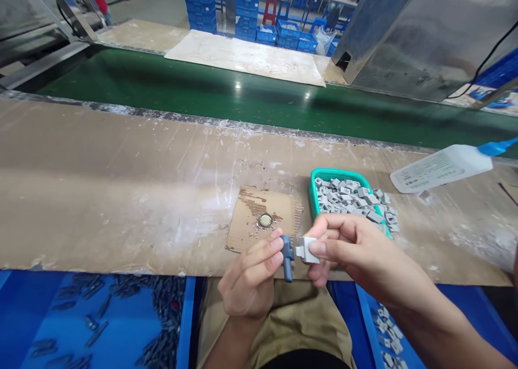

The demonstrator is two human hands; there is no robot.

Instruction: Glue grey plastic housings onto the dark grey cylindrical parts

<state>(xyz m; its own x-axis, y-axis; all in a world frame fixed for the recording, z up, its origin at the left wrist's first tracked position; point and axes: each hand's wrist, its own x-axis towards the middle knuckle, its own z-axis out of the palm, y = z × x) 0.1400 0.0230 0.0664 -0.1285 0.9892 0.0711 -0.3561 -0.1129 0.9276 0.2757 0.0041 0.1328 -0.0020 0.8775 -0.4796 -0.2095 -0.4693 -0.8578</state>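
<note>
Between the fingers of my left hand (253, 274) is a dark blue-grey plastic piece (287, 258) with a wide head and a narrow stem pointing down. My right hand (343, 245) pinches a small light-grey plastic block (309, 250), its narrow tab facing the dark piece. A slight gap shows between the two parts. Just beyond my hands, a bottle cap (265, 220) rests on a cardboard square (246, 234) with wet-looking stains. Behind my right hand stands a green basket (313, 196) heaped with grey blocks (343, 193), some spilling over its right side.
A white bottle with a blue nozzle (443, 169) lies at the right. Below the table edge, a blue bin (121, 315) holds many dark pieces at left, and another (370, 326) holds grey blocks at right. A green conveyor belt (202, 91) runs behind the cardboard-covered table (101, 185).
</note>
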